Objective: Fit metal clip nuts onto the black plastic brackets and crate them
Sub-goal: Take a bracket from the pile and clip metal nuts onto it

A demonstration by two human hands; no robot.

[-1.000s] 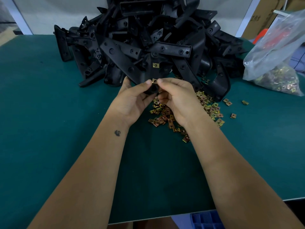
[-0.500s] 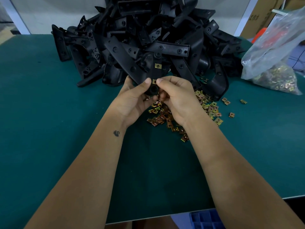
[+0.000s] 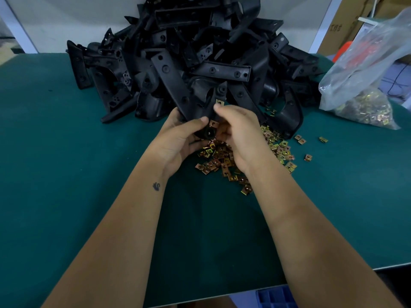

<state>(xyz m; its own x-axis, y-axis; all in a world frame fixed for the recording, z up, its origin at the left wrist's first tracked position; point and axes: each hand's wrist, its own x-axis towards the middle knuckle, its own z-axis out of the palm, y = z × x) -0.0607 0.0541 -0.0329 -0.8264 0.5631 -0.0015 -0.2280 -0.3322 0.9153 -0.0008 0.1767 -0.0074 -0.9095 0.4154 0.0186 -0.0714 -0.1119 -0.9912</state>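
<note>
Holding one black bracket (image 3: 200,103) over the bench (image 3: 55,152), just in front of the bracket pile (image 3: 189,52). My left hand (image 3: 178,138) is curled round its lower end, thumb across the top, the other fingers hidden behind the plastic. My right hand (image 3: 235,130) is narrowed to a pinch, fingertip pressed just below a clip nut (image 3: 219,102) seated on the bracket's edge. A second clip nut (image 3: 214,124) shows between my two hands, beside a round boss on the bracket; whether it is on the bracket or held in my fingers I cannot tell.

Writing: dark characters on the cardboard box (image 3: 342,25) at upper right, too blurred to read. No brand or label legible anywhere else.

Hard to make out: the pile is a tangle cut off by the top edge, so no bracket count is possible. Loose clip nuts (image 3: 222,161) lie heaped on the bench under and beside my right hand, partly hidden by it, far too many to count. Apart from the heap, four strays (image 3: 308,157) lie to the right. One clear plastic bag (image 3: 364,70) at the right edge, cut off, holds more nuts in its bottom. One blue crate (image 3: 275,298) corner shows below the bench's near edge, mostly out of view.
</note>
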